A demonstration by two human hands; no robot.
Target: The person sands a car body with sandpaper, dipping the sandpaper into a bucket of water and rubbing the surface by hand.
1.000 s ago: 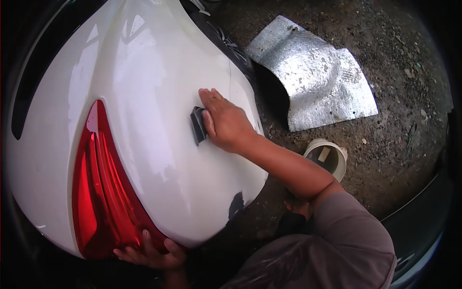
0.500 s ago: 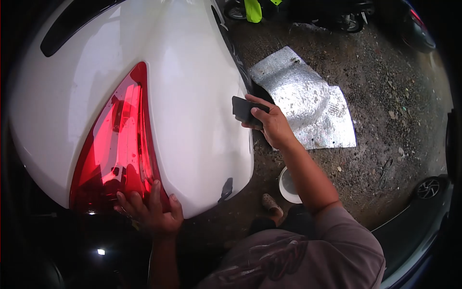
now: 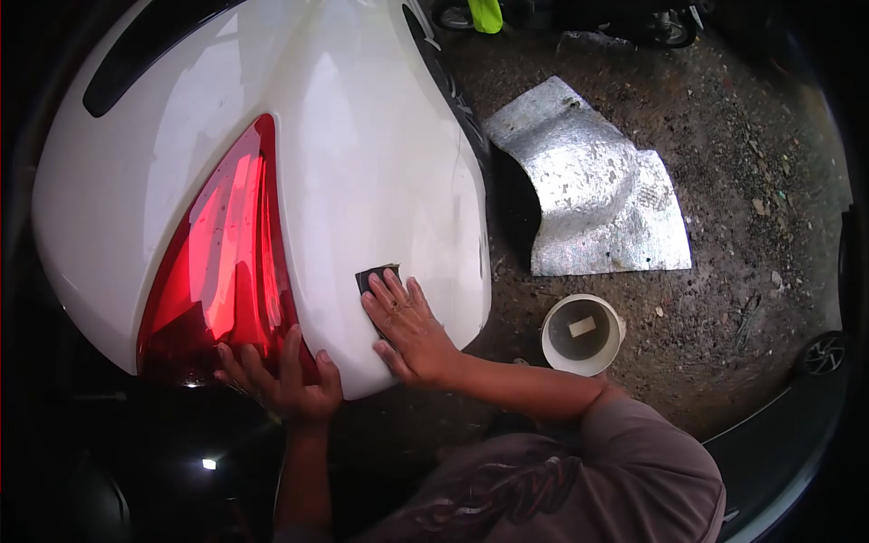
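My right hand (image 3: 405, 324) lies over a dark sanding sheet or pad (image 3: 373, 277), pressing it flat on the white car body panel (image 3: 344, 208). Part of the black piece shows beyond the fingertips; the rest is hidden under the palm. My left hand (image 3: 294, 380) rests with spread fingers on the lower edge of the red tail light (image 3: 217, 271), holding nothing.
A bucket (image 3: 584, 364) with a pale block (image 3: 581, 327) in its water stands on the wet ground, right of the panel. Beyond it lies a silver foil sheet (image 3: 588, 181). A dark car (image 3: 769, 452) is at lower right, a motorcycle (image 3: 670, 27) at the top.
My right hand has come down from the panel's right edge, where it held the black piece raised, and is now flat on the lower panel. My left hand has stayed at the tail light.
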